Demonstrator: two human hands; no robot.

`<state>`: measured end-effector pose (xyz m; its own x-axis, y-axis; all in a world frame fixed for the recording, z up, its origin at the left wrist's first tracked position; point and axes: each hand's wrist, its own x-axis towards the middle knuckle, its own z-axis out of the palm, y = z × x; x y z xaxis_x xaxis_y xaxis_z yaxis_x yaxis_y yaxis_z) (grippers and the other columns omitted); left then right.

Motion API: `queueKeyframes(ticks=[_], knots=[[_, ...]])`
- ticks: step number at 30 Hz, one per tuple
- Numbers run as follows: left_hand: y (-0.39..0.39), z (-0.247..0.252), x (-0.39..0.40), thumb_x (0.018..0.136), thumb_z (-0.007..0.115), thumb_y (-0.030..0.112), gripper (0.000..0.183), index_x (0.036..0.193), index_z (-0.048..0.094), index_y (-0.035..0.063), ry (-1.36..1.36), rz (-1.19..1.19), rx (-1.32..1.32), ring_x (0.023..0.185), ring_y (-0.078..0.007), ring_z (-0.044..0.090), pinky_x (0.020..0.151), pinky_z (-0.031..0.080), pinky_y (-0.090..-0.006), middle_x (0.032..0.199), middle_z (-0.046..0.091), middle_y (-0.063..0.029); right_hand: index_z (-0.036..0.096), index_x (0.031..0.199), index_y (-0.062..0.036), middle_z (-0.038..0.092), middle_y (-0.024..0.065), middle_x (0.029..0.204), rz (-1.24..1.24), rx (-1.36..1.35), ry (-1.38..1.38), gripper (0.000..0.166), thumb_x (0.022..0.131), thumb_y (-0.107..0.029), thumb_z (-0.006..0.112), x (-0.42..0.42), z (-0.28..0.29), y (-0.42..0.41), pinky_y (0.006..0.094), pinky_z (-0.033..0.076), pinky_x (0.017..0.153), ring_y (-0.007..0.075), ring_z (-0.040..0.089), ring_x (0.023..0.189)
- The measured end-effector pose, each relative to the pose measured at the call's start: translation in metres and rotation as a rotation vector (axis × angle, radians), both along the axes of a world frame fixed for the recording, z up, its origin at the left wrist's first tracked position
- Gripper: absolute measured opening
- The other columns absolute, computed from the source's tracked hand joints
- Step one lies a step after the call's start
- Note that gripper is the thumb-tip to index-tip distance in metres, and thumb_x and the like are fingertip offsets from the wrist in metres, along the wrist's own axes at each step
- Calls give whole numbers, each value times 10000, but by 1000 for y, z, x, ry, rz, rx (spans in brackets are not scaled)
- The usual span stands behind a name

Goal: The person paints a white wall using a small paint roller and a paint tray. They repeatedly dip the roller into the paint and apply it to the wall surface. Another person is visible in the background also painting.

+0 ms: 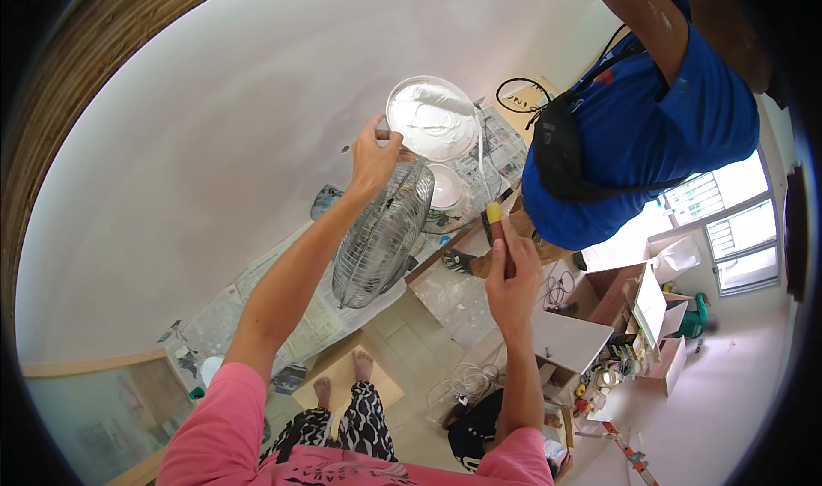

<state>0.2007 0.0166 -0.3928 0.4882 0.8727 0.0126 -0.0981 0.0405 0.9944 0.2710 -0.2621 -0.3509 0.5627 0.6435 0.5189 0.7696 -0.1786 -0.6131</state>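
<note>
My left hand (pixel 376 158) grips the near left edge of a round white container or lid (pixel 388 104) holding thick white paint. Something brown shows between its thumb and fingers; its exact hold is partly hidden. In the fingers of my right hand (pixel 514 267) is the red-brown handle, yellow at its tip, of a paint roller (pixel 494 213). The roller's thin white rod runs up to the white-coated sleeve (pixel 443 99), which lies over the paint at the container's far side. Below my left hand stands a wire-caged fan (pixel 385 242), close to my forearm.
A paint bucket (pixel 445 187) stands behind the fan on newspaper (pixel 308 312) along the pale wall (pixel 225 133). At right, close by, is a person in a blue shirt (pixel 629 139). Another person (pixel 478 431) is low on the floor near coiled cable (pixel 465 383) and cabinets (pixel 571 338).
</note>
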Motion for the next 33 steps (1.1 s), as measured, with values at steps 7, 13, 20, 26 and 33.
queueKeyframes(ticks=[7, 13, 20, 26, 33], knots=[[12, -16, -10, 949, 549, 7, 624, 1520, 332, -123, 7, 37, -59, 810, -297, 767, 692, 660, -311, 1117, 646, -270, 663, 1319, 26, 739, 186, 1131, -76, 66, 345, 329, 1035, -127, 597, 29, -4, 28, 329, 540, 820, 219, 700, 955], [38, -31, -37, 961, 553, 24, 613, 1512, 334, -131, 48, 96, -10, 800, -295, 766, 701, 651, -312, 1101, 651, -264, 658, 1327, 29, 674, 83, 994, -113, 80, 444, 332, 1050, -135, 577, 71, -67, 49, 253, 459, 675, 112, 575, 807], [47, -17, -78, 986, 528, 14, 591, 1519, 318, -133, 114, 95, 0, 799, -291, 763, 722, 644, -316, 1095, 663, -269, 706, 1211, 16, 741, 238, 1062, -216, -177, 424, 315, 997, -180, 585, 122, -192, 88, 402, 542, 888, 360, 722, 973], [51, -10, -94, 1005, 544, 44, 584, 1508, 316, -148, 124, 66, 28, 847, -283, 749, 766, 644, -330, 1096, 673, -271, 734, 1061, 5, 710, 295, 982, -173, -383, 295, 251, 954, -150, 568, 145, -295, 108, 529, 527, 881, 472, 680, 976], [51, -9, -93, 1026, 556, 82, 537, 1486, 364, -118, 214, 33, 1, 885, -247, 731, 813, 625, -312, 1144, 675, -226, 710, 1082, 37, 656, 384, 1020, -218, -551, 280, 269, 936, -107, 535, 147, -350, 131, 569, 527, 891, 538, 651, 1015]])
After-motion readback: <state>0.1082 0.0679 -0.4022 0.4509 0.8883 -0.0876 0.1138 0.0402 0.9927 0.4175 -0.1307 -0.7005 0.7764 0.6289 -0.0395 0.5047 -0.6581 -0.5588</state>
